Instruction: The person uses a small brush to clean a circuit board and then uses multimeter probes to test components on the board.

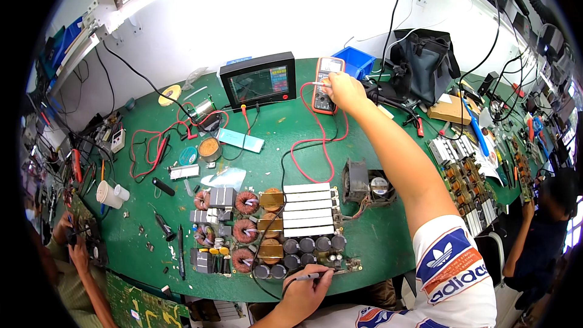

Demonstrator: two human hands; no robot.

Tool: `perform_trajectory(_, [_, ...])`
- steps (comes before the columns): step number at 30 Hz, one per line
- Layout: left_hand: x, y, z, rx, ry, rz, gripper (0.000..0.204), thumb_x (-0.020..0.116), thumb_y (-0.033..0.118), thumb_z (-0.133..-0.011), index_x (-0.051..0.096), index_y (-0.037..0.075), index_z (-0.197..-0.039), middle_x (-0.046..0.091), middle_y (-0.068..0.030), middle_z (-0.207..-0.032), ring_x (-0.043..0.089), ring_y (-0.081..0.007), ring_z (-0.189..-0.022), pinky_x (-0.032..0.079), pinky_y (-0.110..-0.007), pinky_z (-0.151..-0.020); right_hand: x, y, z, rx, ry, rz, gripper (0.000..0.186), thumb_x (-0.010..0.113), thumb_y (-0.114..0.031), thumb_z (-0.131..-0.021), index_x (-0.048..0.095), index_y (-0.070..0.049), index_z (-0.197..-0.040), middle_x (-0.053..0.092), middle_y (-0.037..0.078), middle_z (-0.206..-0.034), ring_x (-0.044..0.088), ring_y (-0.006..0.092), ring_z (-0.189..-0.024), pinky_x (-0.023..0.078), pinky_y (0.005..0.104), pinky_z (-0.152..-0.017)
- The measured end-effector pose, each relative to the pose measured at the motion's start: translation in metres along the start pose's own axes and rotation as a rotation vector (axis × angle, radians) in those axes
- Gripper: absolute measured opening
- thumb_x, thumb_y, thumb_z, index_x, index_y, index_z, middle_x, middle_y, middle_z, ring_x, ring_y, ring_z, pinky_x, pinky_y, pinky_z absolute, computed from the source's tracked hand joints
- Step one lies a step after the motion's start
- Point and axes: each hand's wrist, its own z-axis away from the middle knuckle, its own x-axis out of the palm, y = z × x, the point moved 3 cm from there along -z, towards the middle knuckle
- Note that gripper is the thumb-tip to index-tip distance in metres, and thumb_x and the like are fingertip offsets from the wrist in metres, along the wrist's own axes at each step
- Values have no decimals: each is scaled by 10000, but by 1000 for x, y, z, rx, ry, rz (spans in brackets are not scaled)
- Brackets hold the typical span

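Observation:
My left hand [302, 299] is closed around a test probe [308, 276] on a black lead, low over the front edge of a large circuit board [337, 261]. The board carries copper-wound ring coils [245, 231], black round capacitors [306, 245] and a row of white bars [308, 209]. My right arm reaches far across the table, and my right hand [347, 92] is at an orange and grey multimeter [323, 101]. Its fingers pinch a probe [318, 84] on a red lead, over the middle of the meter; the fingertips partly cover the dial.
Behind stand a black-framed screen [258, 82] and a blue bin [355, 62]. A fan unit [367, 183] sits right of the board. Left lie a soldering tool [164, 226], a pen-like tool [181, 252] and a white cup [109, 194]. Other people work at both sides, near another board [467, 182].

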Motion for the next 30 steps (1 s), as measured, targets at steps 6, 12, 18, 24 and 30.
perform_trajectory(6, [-2,6,-3,34,-8,-5,125,705,115,-931,666,21,-1003,697,-43,-705,574,-70,-520,429,-231,-463,22,12,-17,-1,30,-78,228,709,-242,-877,650,-48,-982,674,171,-1017,677,387,-943,548,483,-792])
perform_trajectory(12, [-2,8,-5,-1,-24,29,135,720,108,-917,685,21,-1015,700,-49,-720,590,-80,-538,441,-228,-479,35,22,-13,-32,127,-219,192,706,-198,-873,654,-49,-981,674,172,-1024,666,392,-942,541,485,-788])
perform_trajectory(18, [-4,7,-5,21,-36,2,128,717,99,-918,684,22,-1015,703,-60,-733,625,-98,-579,458,-232,-495,36,17,-9,-148,82,-48,165,655,-134,-889,579,-36,-998,634,168,-1015,672,376,-917,552,477,-761])
perform_trajectory(24, [-4,6,-1,0,-12,30,118,706,96,-926,673,14,-1004,699,-66,-728,617,-93,-577,461,-234,-501,39,17,-11,-181,2,13,158,607,-127,-911,564,-49,-1042,626,170,-1060,675,394,-891,549,502,-750])
perform_trajectory(30, [2,1,-5,22,25,59,101,750,87,-874,683,44,-937,665,-70,-703,555,-184,-488,455,-301,-475,-12,21,-8,-346,34,-93,245,631,-264,-907,655,-26,-955,647,258,-935,658,449,-866,534,517,-778])
